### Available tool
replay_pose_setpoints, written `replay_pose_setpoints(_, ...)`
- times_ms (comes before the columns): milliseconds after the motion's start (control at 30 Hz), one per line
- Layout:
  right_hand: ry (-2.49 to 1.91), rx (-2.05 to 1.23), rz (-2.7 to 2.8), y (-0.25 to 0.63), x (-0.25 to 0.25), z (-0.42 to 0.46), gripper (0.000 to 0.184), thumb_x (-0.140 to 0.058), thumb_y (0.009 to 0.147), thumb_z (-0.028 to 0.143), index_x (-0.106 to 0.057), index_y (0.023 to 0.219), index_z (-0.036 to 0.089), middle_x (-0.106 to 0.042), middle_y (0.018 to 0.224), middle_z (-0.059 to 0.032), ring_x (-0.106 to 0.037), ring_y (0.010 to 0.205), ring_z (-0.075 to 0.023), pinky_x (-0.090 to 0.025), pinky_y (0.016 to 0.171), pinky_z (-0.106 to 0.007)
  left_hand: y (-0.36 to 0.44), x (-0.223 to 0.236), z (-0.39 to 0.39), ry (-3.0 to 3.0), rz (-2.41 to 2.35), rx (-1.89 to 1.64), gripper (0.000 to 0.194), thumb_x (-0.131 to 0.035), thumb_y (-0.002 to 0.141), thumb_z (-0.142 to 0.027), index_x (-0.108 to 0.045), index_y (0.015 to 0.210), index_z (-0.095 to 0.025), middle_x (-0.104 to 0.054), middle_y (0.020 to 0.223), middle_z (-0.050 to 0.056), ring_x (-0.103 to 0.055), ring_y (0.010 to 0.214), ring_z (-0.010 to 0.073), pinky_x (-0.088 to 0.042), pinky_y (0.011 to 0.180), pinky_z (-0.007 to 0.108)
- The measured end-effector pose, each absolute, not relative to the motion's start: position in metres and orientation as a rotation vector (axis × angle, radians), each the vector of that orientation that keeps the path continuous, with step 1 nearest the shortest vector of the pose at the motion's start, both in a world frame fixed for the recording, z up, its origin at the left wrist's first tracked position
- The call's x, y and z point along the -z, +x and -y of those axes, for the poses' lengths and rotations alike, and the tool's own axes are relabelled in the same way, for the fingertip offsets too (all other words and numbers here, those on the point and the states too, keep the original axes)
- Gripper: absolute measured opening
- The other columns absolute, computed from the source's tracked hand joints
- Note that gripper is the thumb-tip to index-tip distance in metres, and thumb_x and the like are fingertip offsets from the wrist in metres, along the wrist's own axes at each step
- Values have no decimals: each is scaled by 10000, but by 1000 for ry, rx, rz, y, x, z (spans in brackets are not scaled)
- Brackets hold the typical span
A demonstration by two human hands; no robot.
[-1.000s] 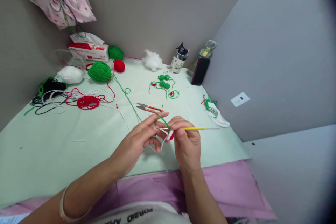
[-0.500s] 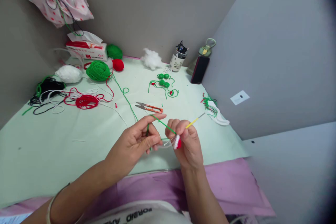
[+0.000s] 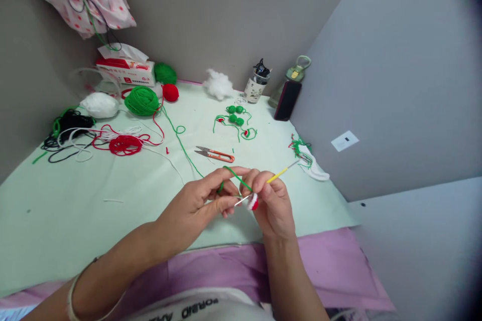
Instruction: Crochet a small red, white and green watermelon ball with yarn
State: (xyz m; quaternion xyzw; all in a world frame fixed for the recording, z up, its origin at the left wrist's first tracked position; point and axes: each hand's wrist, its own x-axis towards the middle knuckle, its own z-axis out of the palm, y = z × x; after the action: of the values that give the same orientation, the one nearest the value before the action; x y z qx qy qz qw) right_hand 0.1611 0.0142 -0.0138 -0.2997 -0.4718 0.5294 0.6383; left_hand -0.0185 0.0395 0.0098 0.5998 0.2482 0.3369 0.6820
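My right hand (image 3: pixel 274 205) is closed around a yellow-handled crochet hook (image 3: pixel 277 174) and a small red and white crocheted piece (image 3: pixel 253 201) at its fingertips. My left hand (image 3: pixel 203 200) pinches a green yarn strand (image 3: pixel 234 174) that loops over its forefinger and runs across the table to a green yarn ball (image 3: pixel 142 101). The hook's metal tip points left, between the two hands. Both hands hover just above the near edge of the pale green table (image 3: pixel 75 210).
Orange-handled snips (image 3: pixel 214 154) lie just beyond the hands. Small green crocheted balls (image 3: pixel 235 115), red yarn (image 3: pixel 125 145), black and white yarn (image 3: pixel 71 125), a tissue box (image 3: pixel 126 71), white stuffing (image 3: pixel 219 85), a jar (image 3: pixel 257 86) and a dark phone (image 3: pixel 286 101) stand farther back. Grey walls close in the right.
The hook has tilted from level to pointing up and right. My right hand has dropped slightly toward me with the piece, and my left hand's fingers have closed in on the yarn.
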Motion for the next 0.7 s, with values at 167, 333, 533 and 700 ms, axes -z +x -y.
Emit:
replay_pose_setpoints(167, -722, -1214, 1104, 165, 14, -13, 200, -744, 905, 442, -795, 815, 271, -697, 908, -46, -605, 826, -189, -495, 763, -326, -24, -8, -43, 1424, -645, -885, 238, -642, 987, -261, -701, 1217, -266, -694, 870, -29, -650, 782, 117, -528, 727, 221)
replay_pose_setpoints(333, -708, -1295, 1172, 167, 18, -12, 153, -689, 962, 363, -809, 907, 284, -695, 1041, -40, -633, 945, -177, -497, 820, -309, -27, -11, -43, 1482, -741, -972, 216, -702, 943, -238, -738, 1151, -283, -707, 817, -43, -655, 752, 117, -521, 708, 220)
replay_pose_setpoints(533, -681, -1322, 1239, 165, 17, -12, 152, -678, 973, 326, -803, 921, 258, -691, 929, -33, -644, 890, -183, -486, 831, -335, -31, -14, -45, 1605, -779, -1003, 175, -687, 951, -230, -755, 1105, -277, -734, 848, -38, -665, 808, 131, -516, 814, 252)
replay_pose_setpoints(700, -686, -1269, 1203, 164, 15, -11, 151, -695, 963, 332, -805, 894, 255, -651, 835, -12, -596, 760, -147, -457, 742, -301, -33, -11, -47, 1628, -787, -1017, 235, -680, 951, -214, -747, 1165, -286, -735, 845, -42, -666, 827, 130, -516, 833, 251)
